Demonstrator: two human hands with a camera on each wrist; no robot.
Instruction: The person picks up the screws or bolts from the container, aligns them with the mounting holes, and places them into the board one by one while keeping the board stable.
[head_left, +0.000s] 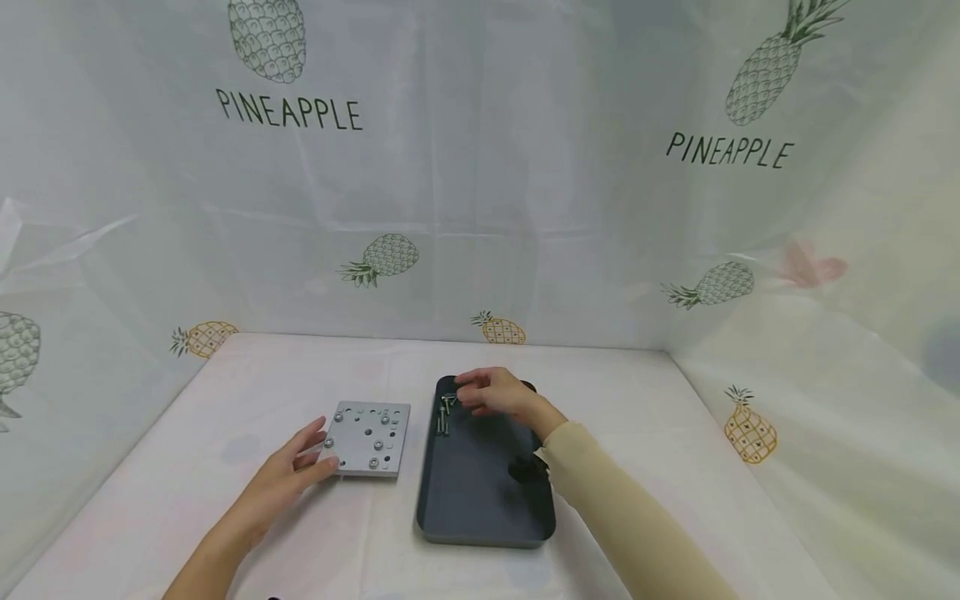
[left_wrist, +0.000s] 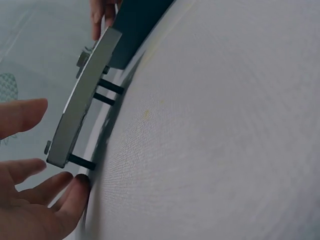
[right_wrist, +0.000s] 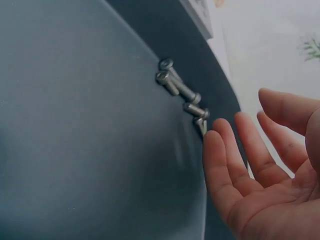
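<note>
A square silver metal plate (head_left: 356, 442) carries several socket-head bolts. The left wrist view shows bolt shanks (left_wrist: 82, 161) sticking out under the plate, which sits raised above the cloth. My left hand (head_left: 288, 473) is at its left edge, fingers loosely spread and not closed round it; whether a fingertip touches is unclear. Over the far end of a dark grey tray (head_left: 480, 492) reaches my right hand (head_left: 498, 393). Its fingers (right_wrist: 215, 155) are extended beside several loose bolts (right_wrist: 182, 90) along the tray's wall, with nothing visible in the grasp.
White cloth (head_left: 637, 408) covers the tabletop. Behind and at the sides hang pineapple-print curtains (head_left: 555, 192). The tray stands just right of the plate, with a narrow gap between them. A dark object (head_left: 527, 469) shows at the right wrist.
</note>
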